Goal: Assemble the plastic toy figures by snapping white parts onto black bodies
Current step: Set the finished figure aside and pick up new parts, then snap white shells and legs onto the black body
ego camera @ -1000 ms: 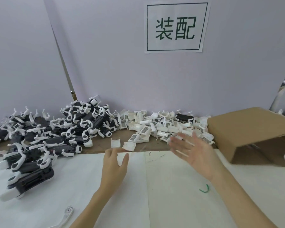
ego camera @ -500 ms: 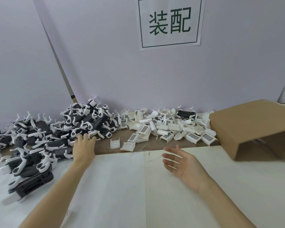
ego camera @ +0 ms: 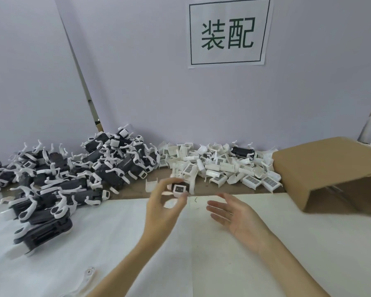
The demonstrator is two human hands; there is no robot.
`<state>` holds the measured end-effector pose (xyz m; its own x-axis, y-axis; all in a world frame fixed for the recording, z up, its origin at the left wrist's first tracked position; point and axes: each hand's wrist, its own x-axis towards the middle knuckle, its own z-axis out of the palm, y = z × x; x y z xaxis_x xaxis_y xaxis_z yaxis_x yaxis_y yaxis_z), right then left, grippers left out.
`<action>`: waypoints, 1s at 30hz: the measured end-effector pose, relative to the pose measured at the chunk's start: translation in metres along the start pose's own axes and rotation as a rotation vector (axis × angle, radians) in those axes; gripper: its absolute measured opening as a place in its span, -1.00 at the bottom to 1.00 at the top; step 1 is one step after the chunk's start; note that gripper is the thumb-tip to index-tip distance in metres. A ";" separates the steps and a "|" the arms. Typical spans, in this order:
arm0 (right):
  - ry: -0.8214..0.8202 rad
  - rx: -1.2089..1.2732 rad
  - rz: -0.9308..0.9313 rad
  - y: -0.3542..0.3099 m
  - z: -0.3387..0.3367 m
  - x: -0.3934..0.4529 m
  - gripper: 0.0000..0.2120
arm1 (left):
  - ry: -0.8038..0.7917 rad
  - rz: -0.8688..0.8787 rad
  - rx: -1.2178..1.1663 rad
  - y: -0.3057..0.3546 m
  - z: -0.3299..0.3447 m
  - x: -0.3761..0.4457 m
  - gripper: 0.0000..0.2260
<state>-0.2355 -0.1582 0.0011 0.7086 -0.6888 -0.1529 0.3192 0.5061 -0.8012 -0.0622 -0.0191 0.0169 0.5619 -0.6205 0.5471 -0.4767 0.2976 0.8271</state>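
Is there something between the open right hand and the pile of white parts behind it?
Nothing visible does. The right hand hovers open over the white sheet, and only bare brown tabletop separates it from the white parts.

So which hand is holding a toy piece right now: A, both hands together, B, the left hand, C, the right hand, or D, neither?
B: the left hand pinches a black-and-white toy piece in its fingertips, while the right hand hangs open beside it, holding nothing.

Black body (ego camera: 178, 188) in left fingers (ego camera: 159, 189)
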 end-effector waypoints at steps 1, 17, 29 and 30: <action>-0.004 0.009 -0.013 0.001 0.001 -0.001 -0.50 | -0.018 -0.082 -0.123 0.001 0.008 -0.007 -0.73; -0.052 -0.216 -0.057 0.011 0.011 -0.004 -0.53 | -0.077 -0.614 -0.681 -0.018 0.017 -0.017 -0.53; -0.226 -0.343 -0.166 -0.006 0.008 -0.018 -0.51 | -0.456 -0.374 -0.244 -0.020 -0.007 -0.008 -0.48; -0.265 -0.367 -0.165 -0.008 0.007 -0.019 -0.49 | -0.519 -0.387 -0.198 -0.023 -0.010 -0.008 -0.47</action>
<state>-0.2468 -0.1452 0.0144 0.8182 -0.5647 0.1081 0.2318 0.1519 -0.9608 -0.0491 -0.0136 -0.0051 0.2459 -0.9625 0.1148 -0.1458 0.0803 0.9860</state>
